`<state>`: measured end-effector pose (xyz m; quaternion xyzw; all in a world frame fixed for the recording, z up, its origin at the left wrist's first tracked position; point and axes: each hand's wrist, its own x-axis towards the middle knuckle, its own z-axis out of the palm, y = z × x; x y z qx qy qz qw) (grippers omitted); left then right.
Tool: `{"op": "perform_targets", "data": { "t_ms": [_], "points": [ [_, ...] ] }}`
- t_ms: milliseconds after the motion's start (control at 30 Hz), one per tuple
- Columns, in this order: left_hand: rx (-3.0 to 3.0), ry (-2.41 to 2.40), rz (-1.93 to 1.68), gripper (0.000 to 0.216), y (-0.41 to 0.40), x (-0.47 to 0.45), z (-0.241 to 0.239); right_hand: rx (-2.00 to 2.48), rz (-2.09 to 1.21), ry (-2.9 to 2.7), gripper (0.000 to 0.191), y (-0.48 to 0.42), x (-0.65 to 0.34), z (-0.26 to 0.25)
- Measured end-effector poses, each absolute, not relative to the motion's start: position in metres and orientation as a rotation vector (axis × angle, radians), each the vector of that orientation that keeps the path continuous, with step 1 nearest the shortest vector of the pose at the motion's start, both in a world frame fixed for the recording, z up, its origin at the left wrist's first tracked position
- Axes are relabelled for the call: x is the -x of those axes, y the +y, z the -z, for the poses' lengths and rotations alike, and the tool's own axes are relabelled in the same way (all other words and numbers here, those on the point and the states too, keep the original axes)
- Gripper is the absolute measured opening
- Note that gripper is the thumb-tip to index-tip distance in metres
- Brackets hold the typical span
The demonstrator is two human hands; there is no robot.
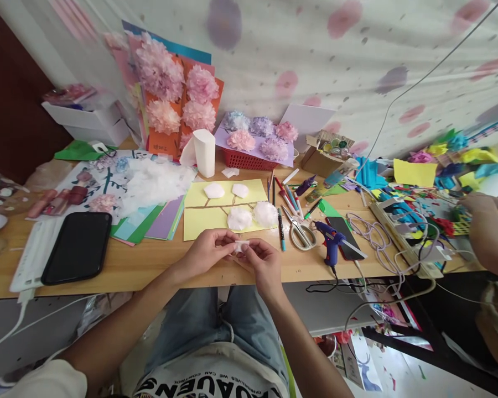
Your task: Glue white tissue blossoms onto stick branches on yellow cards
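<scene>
Both hands meet at the table's front edge around a small white piece of tissue [241, 245]. My left hand [209, 251] pinches its left side between thumb and finger. From the right, my right hand [262, 262] grips the same piece, its fingers curled. Just beyond lies a yellow card [199, 221] with brown branch lines. Two flat white pads [214, 191] sit on its upper half, and two fluffy white tissue puffs [239, 218] on its lower right. A heap of white tissue [157, 179] spreads to the left of the card.
To the right lie scissors [302, 235], several pens [281, 229], a blue glue gun [331, 243] and tangled cables [373, 237]. A black phone [78, 247] rests at left. Behind stand a tissue roll [205, 153] and a red basket [249, 160]. Another person's hand [483, 221] is at far right.
</scene>
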<state>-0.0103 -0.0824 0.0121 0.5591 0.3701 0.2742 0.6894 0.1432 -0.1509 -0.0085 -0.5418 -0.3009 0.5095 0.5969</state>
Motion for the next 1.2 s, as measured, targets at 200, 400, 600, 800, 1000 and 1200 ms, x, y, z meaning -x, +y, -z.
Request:
{"op": "perform_targets", "data": {
  "t_ms": [200,400,600,800,1000,1200],
  "points": [
    [-1.114,0.904,-0.652,0.031,-0.088,0.008,-0.014,1.217,-1.117,-0.694,0.026,-0.156,-0.138,0.012],
    [-1.098,0.924,-0.695,0.031,-0.091,0.008,-0.012,1.235,-1.014,-0.903,0.012,-0.163,-0.139,0.018],
    [-0.989,0.91,-0.726,0.034,-0.091,0.007,-0.009,1.233,-0.709,-1.253,0.024,-0.164,-0.14,0.012],
    [-0.931,0.872,-0.738,0.038,-0.089,0.008,-0.005,1.237,-0.472,-1.451,0.033,-0.16,-0.14,0.002],
    [-0.977,0.818,-0.735,0.043,-0.09,0.011,-0.006,1.254,-0.61,-1.393,0.034,-0.162,-0.143,0.006],
    [-1.131,0.807,-0.693,0.041,-0.086,0.016,-0.007,1.22,-0.726,-1.337,0.024,-0.165,-0.147,0.005]
  ]
}}
